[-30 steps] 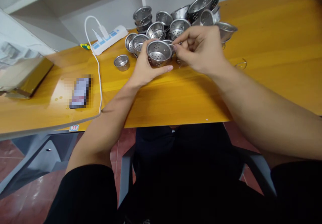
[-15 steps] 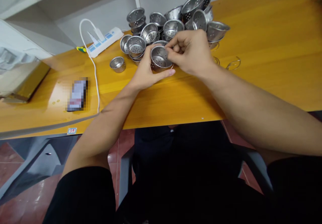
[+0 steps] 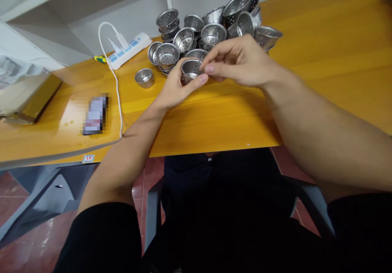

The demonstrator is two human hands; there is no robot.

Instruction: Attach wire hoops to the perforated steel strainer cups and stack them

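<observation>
My left hand (image 3: pixel 177 87) is wrapped round a small perforated steel strainer cup (image 3: pixel 189 69), holding it just above the yellow wooden table (image 3: pixel 214 113). My right hand (image 3: pixel 241 60) pinches at the cup's right rim with thumb and forefinger; whatever small part sits between those fingertips is hidden. Right behind both hands lies a heap of several similar steel strainer cups (image 3: pixel 211 23). A single cup (image 3: pixel 144 77) stands apart to the left.
A white power strip (image 3: pixel 128 49) with a white cable (image 3: pixel 118 101) lies at the back left. A blurred phone (image 3: pixel 95 113) rests on the table's left part, beside a foil-wrapped box (image 3: pixel 27 97). The table's front edge runs just above my lap.
My right hand has turned, its fingers now reaching left over the cup's rim. The cup has sunk deeper into my left hand and shows less of its side.
</observation>
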